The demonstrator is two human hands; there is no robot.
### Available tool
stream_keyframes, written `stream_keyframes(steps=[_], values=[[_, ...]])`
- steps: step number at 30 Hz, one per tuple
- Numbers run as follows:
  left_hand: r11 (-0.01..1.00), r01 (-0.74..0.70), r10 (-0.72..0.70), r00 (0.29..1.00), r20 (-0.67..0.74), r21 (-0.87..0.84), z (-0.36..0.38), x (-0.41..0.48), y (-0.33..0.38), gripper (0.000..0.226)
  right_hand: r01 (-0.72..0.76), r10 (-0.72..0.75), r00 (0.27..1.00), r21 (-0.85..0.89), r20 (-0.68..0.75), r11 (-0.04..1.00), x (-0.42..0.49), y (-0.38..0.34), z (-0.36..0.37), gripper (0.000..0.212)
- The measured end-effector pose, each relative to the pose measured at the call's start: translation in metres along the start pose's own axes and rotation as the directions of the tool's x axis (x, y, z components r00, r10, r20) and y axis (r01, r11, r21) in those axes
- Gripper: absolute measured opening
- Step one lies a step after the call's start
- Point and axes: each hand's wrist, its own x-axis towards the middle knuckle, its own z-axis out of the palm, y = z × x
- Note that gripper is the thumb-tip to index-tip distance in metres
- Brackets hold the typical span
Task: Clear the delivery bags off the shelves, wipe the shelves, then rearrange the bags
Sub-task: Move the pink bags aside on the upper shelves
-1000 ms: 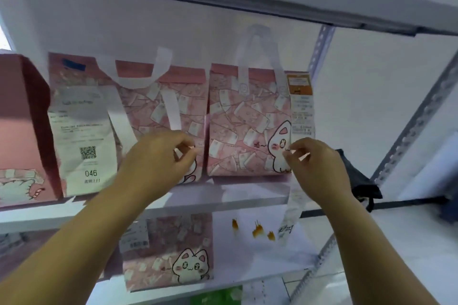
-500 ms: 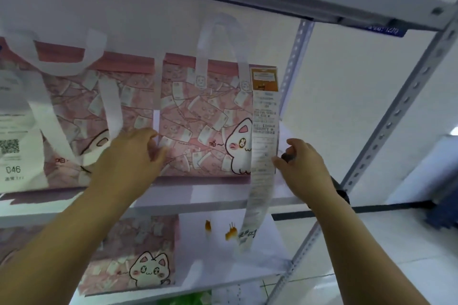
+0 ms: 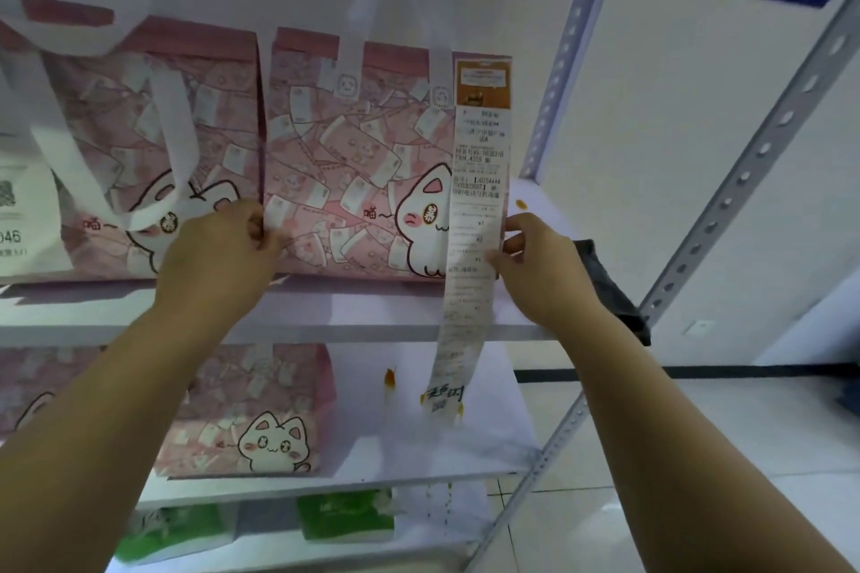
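A pink cat-print delivery bag (image 3: 358, 163) stands upright on the middle shelf (image 3: 372, 316), with a long receipt (image 3: 474, 219) hanging from its right edge. My left hand (image 3: 223, 251) pinches the bag's lower left edge. My right hand (image 3: 540, 265) grips the bag's lower right edge at the receipt. A second pink bag (image 3: 139, 144) with white handles stands touching it on the left. Another pink cat bag (image 3: 251, 414) sits on the shelf below.
A dark cloth (image 3: 609, 288) lies at the right end of the middle shelf, behind my right wrist. Green packs (image 3: 344, 516) sit on the lowest shelf. Perforated metal uprights (image 3: 744, 172) frame the right side. A white label marked 046 (image 3: 18, 209) hangs at far left.
The view has shifted right and closer. My left hand slid right from the left bag to the right bag's left edge. My right hand stays at the receipt side.
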Motion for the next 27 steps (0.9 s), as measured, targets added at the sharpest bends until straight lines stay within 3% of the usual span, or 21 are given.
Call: stream_keyframes(steps=[13,17,23,27], values=[[0.995,0.044,-0.046,0.999,-0.019,-0.085,-0.002,-0.005,0.002,0.023,-0.004,0.005,1.000,-0.033,0.014,0.999,-0.008,0.001,-0.005,0.031],[0.992,0.038,-0.040,0.999,-0.021,-0.119,-0.010,-0.013,0.002,0.026,-0.001,-0.013,0.995,-0.142,-0.096,0.990,-0.015,-0.004,-0.015,0.044],[0.999,0.019,-0.018,1.000,0.019,-0.031,-0.040,-0.040,-0.009,0.020,0.191,-0.231,0.953,-0.203,-0.198,0.960,-0.040,-0.024,-0.016,0.029],[1.000,-0.014,0.014,0.999,0.044,-0.003,-0.056,-0.052,-0.024,0.024,0.133,-0.163,0.964,-0.152,-0.209,0.979,-0.044,-0.029,-0.009,0.037]])
